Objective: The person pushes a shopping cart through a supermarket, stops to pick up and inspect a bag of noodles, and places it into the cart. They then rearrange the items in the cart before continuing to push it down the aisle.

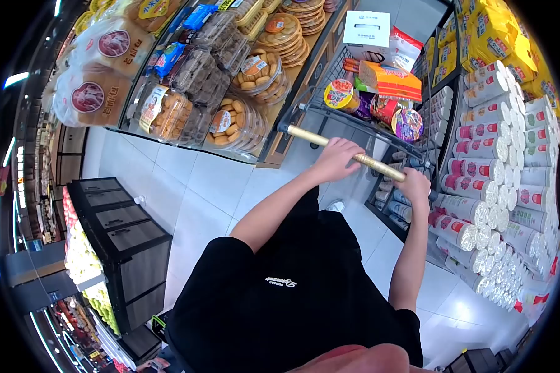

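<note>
Both hands are wrapped around the gold-coloured handle (pixel 305 136) of a shopping cart (pixel 335 68). My left hand (pixel 338 160) closes on its middle, while my right hand (pixel 415 185) grips near its right end. Inside the wire basket are a yellow-and-red noodle tub (pixel 341 95), a purple tub (pixel 407 124) and an orange package (pixel 397 81). Behind them stand a white box (pixel 366 36) and a red-and-white bag (pixel 406 50). Parts of the other packets in the cart are covered.
Clear tubs of cookies (pixel 230 121) and bagged bread (pixel 102 96) fill a display at the front left. White cylindrical packs (pixel 479 168) are stacked close on the right, below yellow bags (pixel 501 37). A dark cabinet (pixel 121 224) with fruit stands left on the tiled floor (pixel 199 180).
</note>
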Action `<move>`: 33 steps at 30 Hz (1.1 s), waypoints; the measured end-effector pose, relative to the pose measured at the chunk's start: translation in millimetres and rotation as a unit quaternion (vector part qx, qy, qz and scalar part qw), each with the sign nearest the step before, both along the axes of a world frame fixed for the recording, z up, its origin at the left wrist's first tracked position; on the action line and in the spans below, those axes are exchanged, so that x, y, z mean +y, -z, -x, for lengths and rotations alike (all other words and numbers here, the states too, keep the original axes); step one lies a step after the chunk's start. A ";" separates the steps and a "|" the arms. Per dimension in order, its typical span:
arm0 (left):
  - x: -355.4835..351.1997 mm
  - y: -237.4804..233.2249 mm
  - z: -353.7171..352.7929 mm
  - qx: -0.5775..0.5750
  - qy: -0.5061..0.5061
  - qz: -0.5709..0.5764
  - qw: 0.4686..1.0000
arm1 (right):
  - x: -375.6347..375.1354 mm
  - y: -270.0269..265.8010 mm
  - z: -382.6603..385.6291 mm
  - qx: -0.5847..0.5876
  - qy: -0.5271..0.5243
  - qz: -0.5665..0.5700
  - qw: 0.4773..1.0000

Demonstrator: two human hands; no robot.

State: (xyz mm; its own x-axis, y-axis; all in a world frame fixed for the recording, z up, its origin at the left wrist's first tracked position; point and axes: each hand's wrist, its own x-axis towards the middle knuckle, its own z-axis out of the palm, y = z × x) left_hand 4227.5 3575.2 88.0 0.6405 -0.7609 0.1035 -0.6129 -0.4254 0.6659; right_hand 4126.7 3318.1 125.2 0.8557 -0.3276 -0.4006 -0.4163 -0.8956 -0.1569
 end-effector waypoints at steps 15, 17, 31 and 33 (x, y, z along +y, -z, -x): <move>135.1 -25.1 -0.4 0.118 0.040 -0.326 0.937 | 84.8 0.2 92.9 0.003 -0.018 -0.051 0.999; 149.3 -28.3 4.3 0.113 0.068 -0.335 0.933 | 103.4 -1.7 102.9 -0.015 -0.002 -0.033 0.999; 268.6 -10.1 46.8 0.045 0.176 -0.282 0.942 | 232.8 35.3 199.5 -0.249 0.034 0.117 0.961; 286.8 -11.7 52.8 0.032 0.184 -0.289 0.939 | 254.3 40.1 210.9 -0.263 0.049 0.132 0.954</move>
